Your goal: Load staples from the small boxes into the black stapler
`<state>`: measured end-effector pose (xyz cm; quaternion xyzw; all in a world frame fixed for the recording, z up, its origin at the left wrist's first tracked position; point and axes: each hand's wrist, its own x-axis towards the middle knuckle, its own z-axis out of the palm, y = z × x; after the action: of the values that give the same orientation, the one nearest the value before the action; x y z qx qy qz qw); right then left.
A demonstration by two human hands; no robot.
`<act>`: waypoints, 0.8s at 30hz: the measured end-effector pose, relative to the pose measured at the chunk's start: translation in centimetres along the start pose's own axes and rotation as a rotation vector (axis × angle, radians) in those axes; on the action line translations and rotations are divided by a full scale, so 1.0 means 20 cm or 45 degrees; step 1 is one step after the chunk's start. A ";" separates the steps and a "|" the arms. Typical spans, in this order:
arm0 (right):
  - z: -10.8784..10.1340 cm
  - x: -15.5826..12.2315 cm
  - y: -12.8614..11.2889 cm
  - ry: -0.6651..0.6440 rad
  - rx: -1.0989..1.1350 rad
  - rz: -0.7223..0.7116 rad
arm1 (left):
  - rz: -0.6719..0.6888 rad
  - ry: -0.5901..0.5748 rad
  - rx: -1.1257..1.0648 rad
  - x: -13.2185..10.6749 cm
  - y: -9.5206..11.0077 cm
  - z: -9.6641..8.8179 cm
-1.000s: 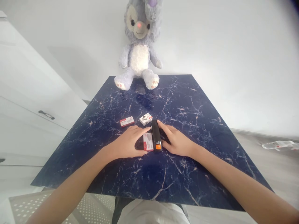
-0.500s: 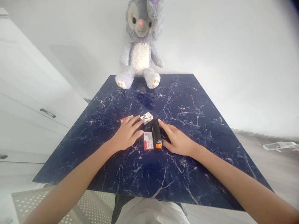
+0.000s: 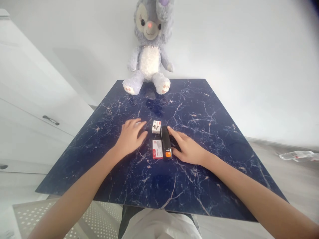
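The black stapler (image 3: 166, 141) lay on the blue marbled table (image 3: 204, 189), its long body pointing away from the person and its orange end piece (image 3: 168, 154) toward them; the right hand (image 3: 188, 147) rested along its right side, index fingertip at the far end and thumb near the close end, the two well apart, so that the hand touched the stapler along one side rather than being wrapped around it. Just beside the stapler's left side lay two small boxes; the white box (image 3: 156, 127), with a dark printed picture, sat by the far end, and the red-and-white box (image 3: 157, 149) lay flat nearer the person, a narrow strip of table between them. The left hand (image 3: 131, 136) was on the left of the boxes, palm down, its thumb and index finger apart at the tips; a pale sliver showed by its fingers, but the view was too poor to tell whether they were clamped on anything.

At the table's far edge a grey plush toy (image 3: 149, 61) sat against the white wall (image 3: 236, 66); a white cabinet (image 3: 27, 129) stood on the left, and a clear plastic item (image 3: 297, 156) lay on the floor (image 3: 304, 189) at right.
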<state>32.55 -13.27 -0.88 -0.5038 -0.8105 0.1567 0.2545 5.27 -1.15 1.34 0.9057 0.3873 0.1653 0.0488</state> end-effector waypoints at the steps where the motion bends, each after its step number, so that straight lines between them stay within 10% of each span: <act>1: 0.00 0.00 0.00 -0.008 -0.002 0.006 | -0.051 -0.004 0.036 0.01 -0.04 0.00; 14: 0.01 0.00 0.01 0.016 0.003 -0.006 | 0.080 -0.400 -0.419 0.02 -0.13 -0.11; 24: 0.01 0.00 0.01 0.030 0.003 -0.032 | 0.207 -0.209 -0.513 -0.02 0.09 -0.06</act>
<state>32.60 -13.12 -1.16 -0.4950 -0.8135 0.1485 0.2666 5.83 -2.75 2.80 0.9163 0.2668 0.1684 0.2465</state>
